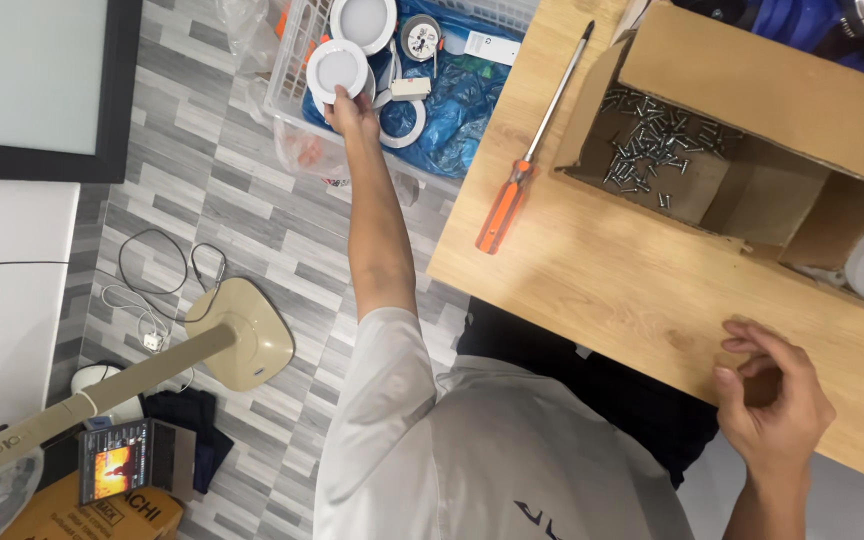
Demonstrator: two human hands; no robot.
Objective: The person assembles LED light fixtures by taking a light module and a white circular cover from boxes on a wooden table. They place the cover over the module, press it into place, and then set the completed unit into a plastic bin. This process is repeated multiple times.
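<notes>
**Left hand grips a round light over the basket**

Near the top of the frame, left of centre, the left hand [352, 112] stretches to a white plastic basket [287, 80] on the grey tiled floor. Its fingers [364, 92] close around the lower right edge of a round white recessed light fitting [338, 68], which sits just above the fingertips, over the basket's rim.

At lower right, the right hand [774, 400] rests on the light wooden tabletop [592, 280], fingers loosely curled and holding nothing. An orange-handled screwdriver [527, 160] lies near the table's left edge, beside an open cardboard box of loose silver screws [657, 145].
</notes>
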